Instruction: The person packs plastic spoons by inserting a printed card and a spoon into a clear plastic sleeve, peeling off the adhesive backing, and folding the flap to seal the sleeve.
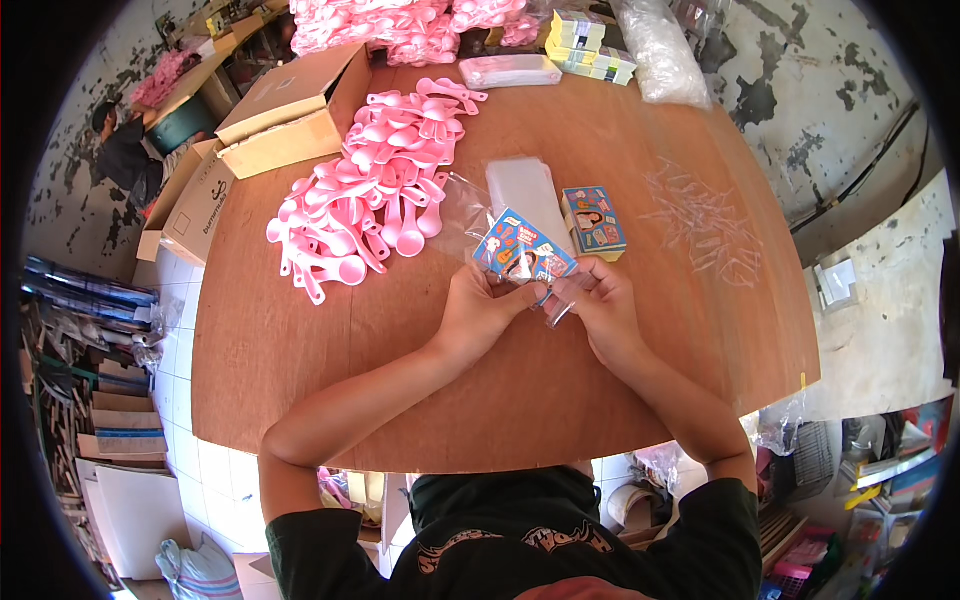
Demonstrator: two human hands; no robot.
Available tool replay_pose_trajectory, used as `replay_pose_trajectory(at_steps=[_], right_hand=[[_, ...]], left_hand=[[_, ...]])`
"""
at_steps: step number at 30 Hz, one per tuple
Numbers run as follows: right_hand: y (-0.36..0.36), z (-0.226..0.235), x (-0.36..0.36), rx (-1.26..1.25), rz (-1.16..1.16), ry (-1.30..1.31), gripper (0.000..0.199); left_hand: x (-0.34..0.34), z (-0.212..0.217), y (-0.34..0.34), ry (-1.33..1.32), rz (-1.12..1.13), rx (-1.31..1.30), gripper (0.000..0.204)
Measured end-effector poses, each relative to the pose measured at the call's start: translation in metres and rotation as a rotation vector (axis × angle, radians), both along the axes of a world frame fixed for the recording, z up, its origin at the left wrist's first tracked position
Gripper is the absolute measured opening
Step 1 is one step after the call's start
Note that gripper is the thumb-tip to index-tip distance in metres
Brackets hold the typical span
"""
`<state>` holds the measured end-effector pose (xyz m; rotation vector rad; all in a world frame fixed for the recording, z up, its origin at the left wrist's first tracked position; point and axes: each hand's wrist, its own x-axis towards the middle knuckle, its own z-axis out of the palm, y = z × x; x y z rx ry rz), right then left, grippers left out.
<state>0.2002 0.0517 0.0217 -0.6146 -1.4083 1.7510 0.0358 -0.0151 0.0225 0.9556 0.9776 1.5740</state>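
Both my hands are closed on a clear plastic bag (462,215) with a blue printed card (522,248) in it, near the middle of the table. My left hand (488,308) pinches its lower left side, while my right hand (600,303) grips the lower right end, where a clear strip of plastic sticks out. Just beyond lies a stack of clear bags (522,187), partly covered by the card. A stack of matching blue cards (596,216) sits beside it, close to my right hand. To the left spreads a heap of pink plastic spoons (340,232).
Clear thin plastic pieces (705,215) lie scattered at the right of the wooden table (400,415). Cardboard boxes (290,110) stand at the left edge. Bagged pink spoons (375,30), bundled card stacks (590,50) and a plastic roll (660,50) line the back. Another person (130,155) sits far left.
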Motion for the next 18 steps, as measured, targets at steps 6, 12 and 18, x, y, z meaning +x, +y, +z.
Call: replay_pose_trajectory(at_steps=[6,12,18], right_hand=[[0.003,-0.001,0.005,-0.022,0.035,-0.018,0.008],[-0.004,0.002,-0.002,-0.091,-0.086,-0.007,0.011],[-0.001,0.005,0.005,-0.106,0.016,-0.157,0.019]], left_hand=[[-0.014,0.000,0.004,0.070,0.032,0.021,0.020],[-0.008,-0.002,0.001,0.008,0.008,-0.052,0.020],[-0.012,-0.002,0.002,0.094,0.056,-0.096,0.024]])
